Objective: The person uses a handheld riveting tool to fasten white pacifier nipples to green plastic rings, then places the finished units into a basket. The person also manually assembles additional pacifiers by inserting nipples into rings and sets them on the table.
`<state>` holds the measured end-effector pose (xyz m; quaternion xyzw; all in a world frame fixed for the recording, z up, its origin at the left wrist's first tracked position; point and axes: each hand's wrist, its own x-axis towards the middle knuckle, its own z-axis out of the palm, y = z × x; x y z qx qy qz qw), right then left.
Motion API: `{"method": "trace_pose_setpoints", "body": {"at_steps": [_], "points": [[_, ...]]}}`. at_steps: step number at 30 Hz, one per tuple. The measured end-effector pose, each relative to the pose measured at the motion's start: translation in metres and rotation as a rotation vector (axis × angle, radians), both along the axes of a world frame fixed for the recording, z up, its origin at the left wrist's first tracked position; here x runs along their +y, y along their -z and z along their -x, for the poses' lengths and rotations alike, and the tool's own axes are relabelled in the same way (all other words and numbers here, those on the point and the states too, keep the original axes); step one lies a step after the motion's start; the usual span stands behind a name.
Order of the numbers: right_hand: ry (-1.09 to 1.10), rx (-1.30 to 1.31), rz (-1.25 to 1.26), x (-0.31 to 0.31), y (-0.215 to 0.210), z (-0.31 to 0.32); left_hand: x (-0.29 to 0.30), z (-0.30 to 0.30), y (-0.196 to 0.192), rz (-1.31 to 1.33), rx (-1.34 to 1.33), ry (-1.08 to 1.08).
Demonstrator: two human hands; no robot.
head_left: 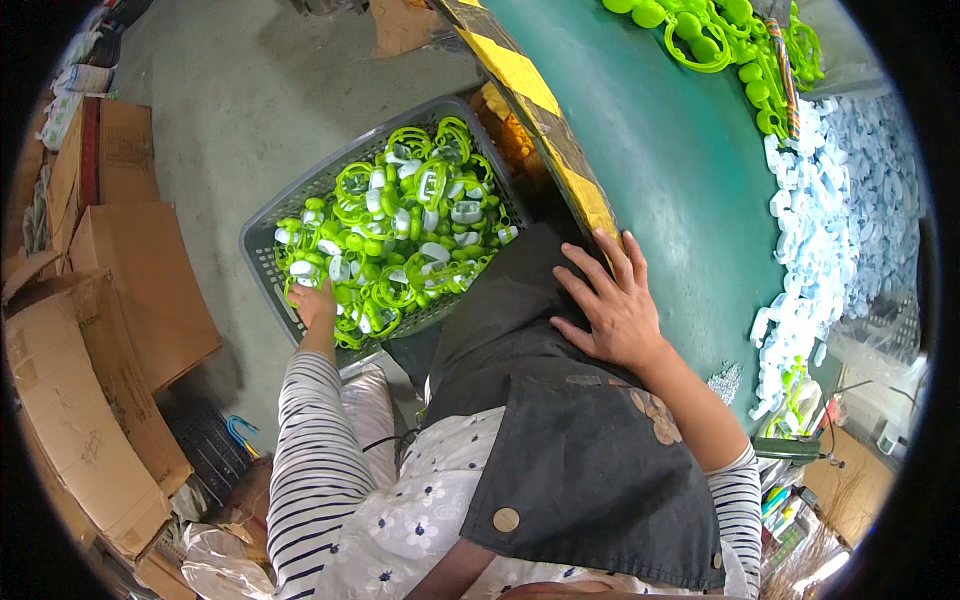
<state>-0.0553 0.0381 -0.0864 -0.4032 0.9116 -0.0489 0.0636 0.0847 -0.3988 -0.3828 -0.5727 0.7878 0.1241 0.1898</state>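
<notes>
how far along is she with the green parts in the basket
Done: the grey basket on the floor is heaped with green and white plastic parts. In hand: the left hand reaches into that heap; the right hand rests flat on the table edge. Left: more green parts and a white pile lie on the green table.

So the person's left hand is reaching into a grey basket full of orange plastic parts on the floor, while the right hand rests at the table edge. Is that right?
Not quite: the head view shows the parts are bright green and white, not orange. The left hand does reach into the grey basket, and the right hand rests at the table edge.
</notes>
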Motion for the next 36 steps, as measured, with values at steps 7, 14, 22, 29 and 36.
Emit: {"method": "trace_pose_setpoints", "body": {"at_steps": [7,14,22,29,36], "points": [[0.001,0.006,0.001,0.000,0.000,0.001,0.005,0.024,0.003,0.053,-0.039,0.316],[0.006,-0.010,0.007,-0.001,0.000,0.000,0.015,0.082,-0.012,0.033,0.247,0.603],[0.006,-0.012,0.000,0.000,0.001,0.000,0.070,0.129,-0.011,0.009,-0.166,0.989],[0.007,-0.020,0.024,0.000,0.000,0.001,0.010,0.085,-0.020,0.038,-0.039,0.352],[0.013,-0.023,0.018,-0.001,0.000,0.000,-0.038,0.060,-0.008,0.278,0.166,0.090]]}}
